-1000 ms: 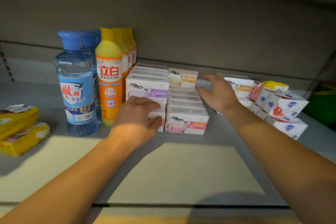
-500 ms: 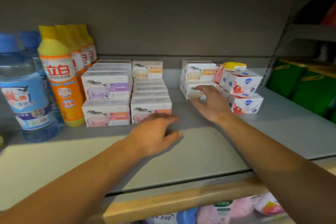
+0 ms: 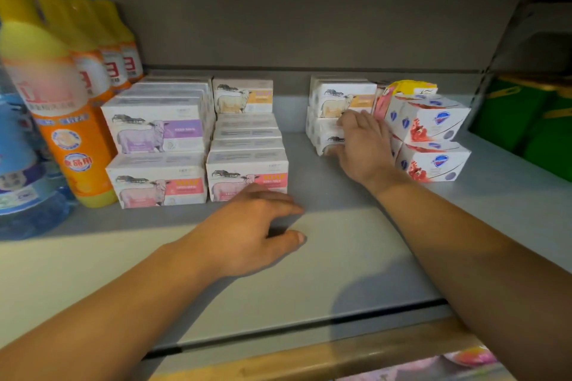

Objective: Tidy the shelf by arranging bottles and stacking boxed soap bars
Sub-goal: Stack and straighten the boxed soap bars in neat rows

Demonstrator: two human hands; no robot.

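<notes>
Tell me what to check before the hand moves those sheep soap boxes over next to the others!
1. Right hand touches the two stacked sheep boxes: ok.
2. Firm grip round both boxes: cannot tell, the fingers hide it.
3. Left hand holds nothing, resting on the shelf: ok.
4. Bare shelf gap beside the pink sheep box to slide into: ok.
5. Red-and-white boxes sit tight against the right hand and could get knocked: not ok.
</notes>
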